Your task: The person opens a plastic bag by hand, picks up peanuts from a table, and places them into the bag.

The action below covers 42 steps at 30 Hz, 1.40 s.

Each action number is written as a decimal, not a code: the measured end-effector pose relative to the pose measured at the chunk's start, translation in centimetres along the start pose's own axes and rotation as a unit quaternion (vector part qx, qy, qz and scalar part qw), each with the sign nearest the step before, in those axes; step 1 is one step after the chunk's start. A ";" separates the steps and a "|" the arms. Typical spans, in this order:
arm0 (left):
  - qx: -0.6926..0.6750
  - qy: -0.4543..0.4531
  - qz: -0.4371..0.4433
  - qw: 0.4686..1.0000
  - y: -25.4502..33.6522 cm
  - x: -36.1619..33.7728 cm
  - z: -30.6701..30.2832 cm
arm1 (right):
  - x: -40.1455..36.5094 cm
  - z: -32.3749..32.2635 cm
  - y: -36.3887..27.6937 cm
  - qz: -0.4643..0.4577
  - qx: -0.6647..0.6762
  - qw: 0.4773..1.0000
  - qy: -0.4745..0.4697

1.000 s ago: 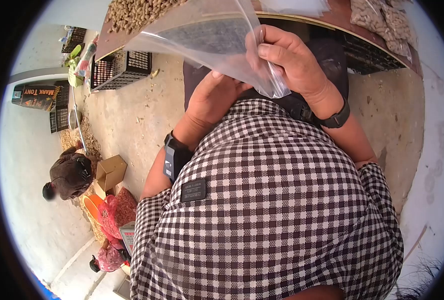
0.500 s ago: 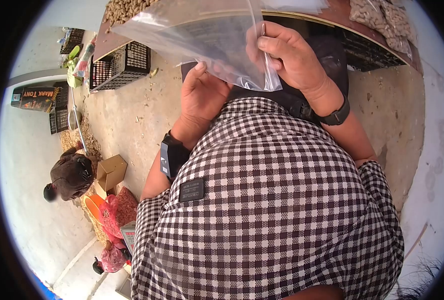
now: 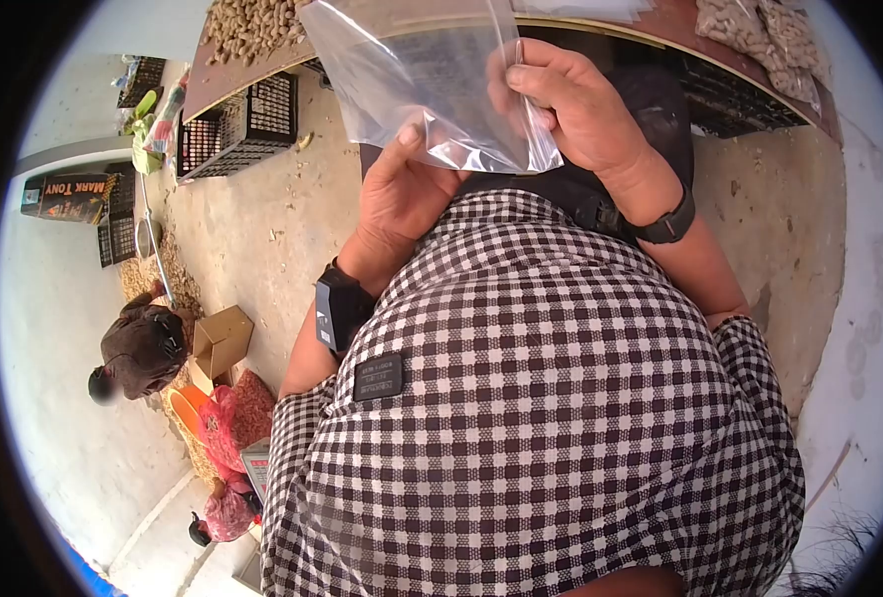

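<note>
A clear, empty-looking plastic bag [image 3: 417, 75] hangs between my hands just past my lap, shiny and creased at its lower edge. My right hand [image 3: 586, 114] pinches its right edge between thumb and fingers. My left hand [image 3: 407, 189] grips the lower left part, with the thumb over the film and the fingers behind it. Those fingers show only partly through the plastic.
On the table ahead lie loose peanuts [image 3: 252, 30] at left and filled bags of peanuts [image 3: 760, 40] at right. A black crate [image 3: 242, 124] stands under the table's left side. Further left are a cardboard box [image 3: 222, 343] and a person [image 3: 143, 348] holding a long pole.
The bag's far left corner has swung right and inward, and the film between my hands has shifted. My left hand has moved slightly; my right hand keeps its pinch.
</note>
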<state>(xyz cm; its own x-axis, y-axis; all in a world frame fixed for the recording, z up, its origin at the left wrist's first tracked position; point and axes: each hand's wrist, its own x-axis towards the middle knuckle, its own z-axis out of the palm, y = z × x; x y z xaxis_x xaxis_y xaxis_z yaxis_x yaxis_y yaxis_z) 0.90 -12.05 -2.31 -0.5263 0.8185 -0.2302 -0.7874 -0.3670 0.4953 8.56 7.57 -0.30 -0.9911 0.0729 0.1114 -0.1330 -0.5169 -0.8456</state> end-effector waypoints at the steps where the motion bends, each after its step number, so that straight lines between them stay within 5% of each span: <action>1: -0.001 -0.004 -0.003 1.000 0.0 -0.1 0.7 | -0.1 0.0 -0.1 0.002 -0.013 1.000 0.002; 15: 0.057 0.006 -0.001 0.998 -0.1 -0.1 0.7 | -0.2 -0.5 0.4 0.008 -0.112 0.993 0.022; 42: 0.054 0.062 -0.011 0.997 -0.8 0.8 0.8 | -0.9 -1.6 0.0 0.012 -0.047 0.998 0.029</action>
<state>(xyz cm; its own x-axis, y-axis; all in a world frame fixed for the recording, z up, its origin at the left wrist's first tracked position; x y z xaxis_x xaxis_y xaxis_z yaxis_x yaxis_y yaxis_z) 1.39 -10.68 -2.22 -0.5507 0.7620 -0.3408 -0.7634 -0.2946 0.5748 9.49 8.87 -1.21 -0.9917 0.1120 0.0625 -0.1056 -0.4364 -0.8936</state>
